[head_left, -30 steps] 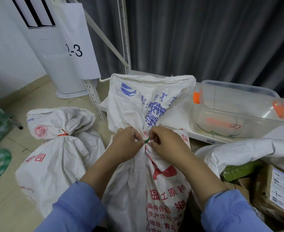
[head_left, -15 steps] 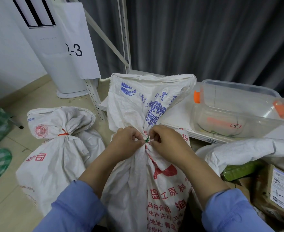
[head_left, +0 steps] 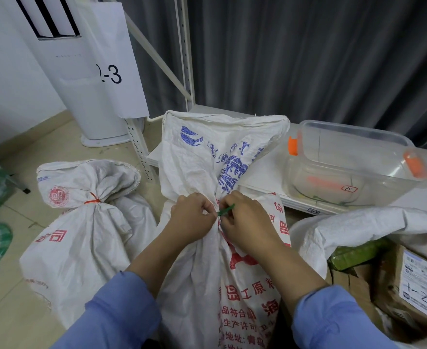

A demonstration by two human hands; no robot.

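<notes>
A white woven sack (head_left: 207, 157) with blue and red print stands in front of me, its neck gathered tight. A thin green tie (head_left: 226, 210) wraps that neck, one end sticking out to the right. My left hand (head_left: 191, 217) grips the bunched neck from the left with curled fingers. My right hand (head_left: 245, 220) pinches the green tie from the right. Both hands meet at the neck and hide most of the tie.
A second white sack (head_left: 81, 222), tied with an orange tie (head_left: 93, 200), stands on the floor at left. A clear plastic bin (head_left: 353, 167) with orange clips sits on the white shelf (head_left: 265, 177). Cardboard boxes (head_left: 409, 285) and an open sack (head_left: 358, 225) crowd the right.
The green tie's free end now sticks out further to the right between my hands. Both hands have stayed at the sack's neck.
</notes>
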